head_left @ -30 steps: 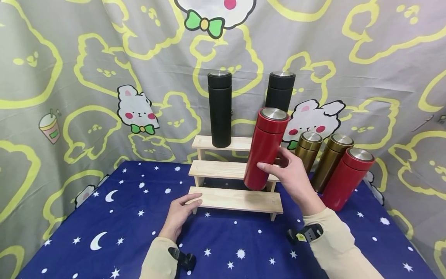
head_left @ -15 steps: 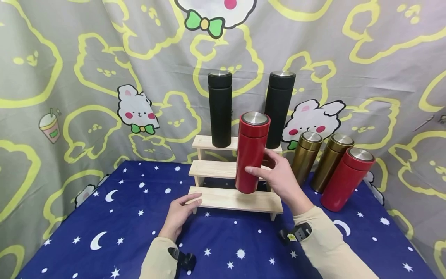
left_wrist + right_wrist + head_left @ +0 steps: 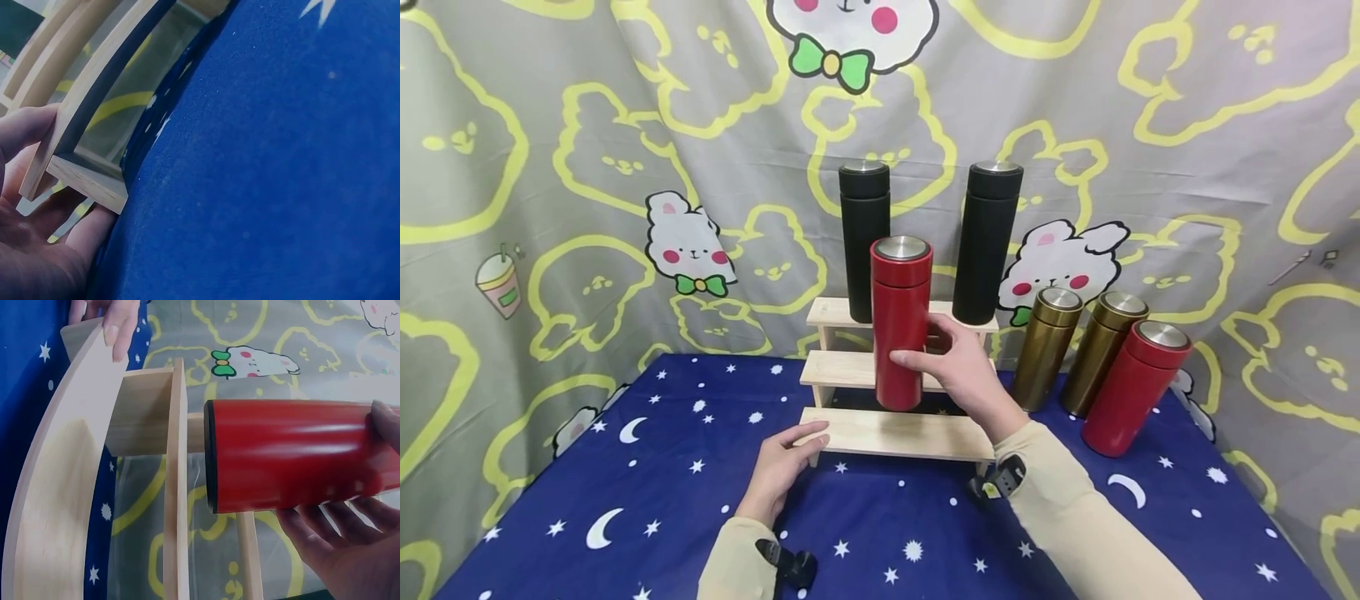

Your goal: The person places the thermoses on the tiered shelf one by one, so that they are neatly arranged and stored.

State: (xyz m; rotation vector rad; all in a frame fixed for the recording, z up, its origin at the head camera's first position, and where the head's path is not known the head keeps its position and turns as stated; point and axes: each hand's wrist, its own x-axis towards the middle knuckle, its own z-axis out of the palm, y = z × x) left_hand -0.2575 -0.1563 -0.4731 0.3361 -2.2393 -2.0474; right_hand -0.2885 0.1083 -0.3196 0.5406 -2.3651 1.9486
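Observation:
My right hand [image 3: 962, 367] grips a red thermos [image 3: 901, 325] around its side, upright in the head view. It hangs in front of the middle step, its black base apart from the boards in the right wrist view. My left hand [image 3: 781, 467] holds the left end of the wooden three-step stand [image 3: 891, 433]; in the left wrist view the thumb side lies on the board [image 3: 94, 75] and other fingers are by the leg. Two black thermoses [image 3: 988, 242] stand on the top step, the left one partly hidden behind the red thermos.
To the right of the stand, two gold thermoses [image 3: 1048, 350] and another red thermos [image 3: 1135, 392] stand close together on the blue star-patterned cloth [image 3: 647, 492]. A patterned grey curtain [image 3: 760, 150] hangs right behind the stand.
My right hand has carried the red thermos left, from before the right black thermos to before the left one, and it now stands straighter. My left hand stays on the stand. The head view shifted slightly.

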